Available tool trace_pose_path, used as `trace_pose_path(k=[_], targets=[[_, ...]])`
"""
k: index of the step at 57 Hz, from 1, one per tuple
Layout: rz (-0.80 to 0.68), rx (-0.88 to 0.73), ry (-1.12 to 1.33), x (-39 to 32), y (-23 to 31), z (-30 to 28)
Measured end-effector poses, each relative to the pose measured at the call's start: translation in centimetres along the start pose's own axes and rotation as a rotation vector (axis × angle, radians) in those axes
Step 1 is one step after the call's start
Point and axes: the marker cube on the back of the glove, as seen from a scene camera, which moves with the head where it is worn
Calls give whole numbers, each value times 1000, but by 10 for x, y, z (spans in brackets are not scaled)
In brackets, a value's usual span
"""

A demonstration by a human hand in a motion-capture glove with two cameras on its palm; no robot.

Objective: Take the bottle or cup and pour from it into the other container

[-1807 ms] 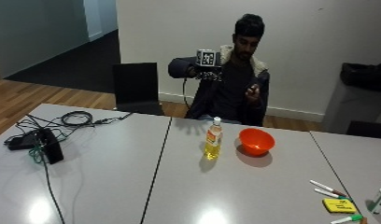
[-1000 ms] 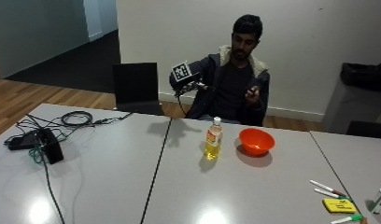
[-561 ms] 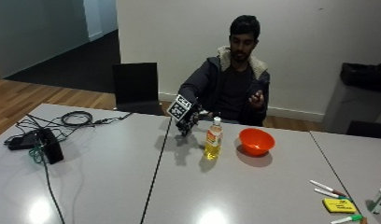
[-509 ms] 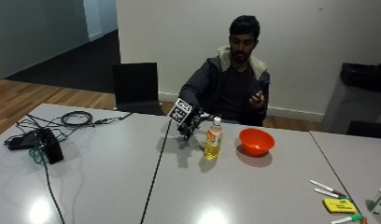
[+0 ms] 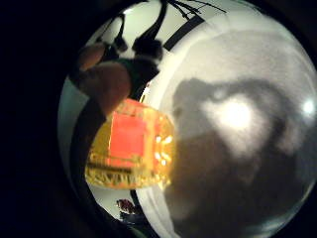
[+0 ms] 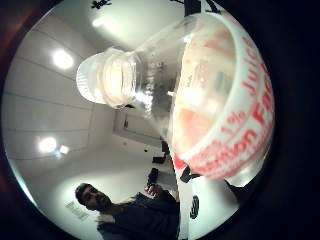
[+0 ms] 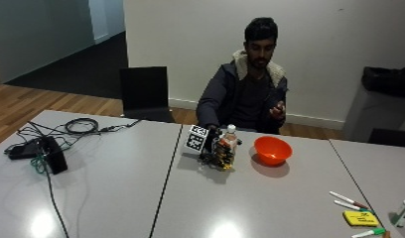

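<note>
The gloved right hand [image 7: 212, 148] is wrapped around the bottle [image 7: 225, 147], fingers curled on its lower half. The bottle stands upright on the table [image 7: 110, 198], just beside the orange bowl [image 7: 272, 150].

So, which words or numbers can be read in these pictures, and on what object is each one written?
"Juice": on the bottle label, in red letters.
"1%": on the same label, lower down.
"Fac": start of a larger red word on the label; the rest is hidden.
"...tion": end of a word on the label; its beginning is unreadable.
Markers and the yellow pad: any print is too small to read.
</note>
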Motion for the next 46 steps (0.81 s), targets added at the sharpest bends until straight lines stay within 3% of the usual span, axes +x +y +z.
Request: trace_pose_path(k=[19, 23, 28, 34, 40, 46], targets=[[-53, 45, 0, 5, -2, 0], [-181, 17, 25, 1, -7, -2], [-82, -9, 96, -27, 3, -8], [-222, -159, 371, -74, 16, -21], [-255, -31, 757, -131, 9, -9], [-391, -168, 1087, -171, 21, 5]])
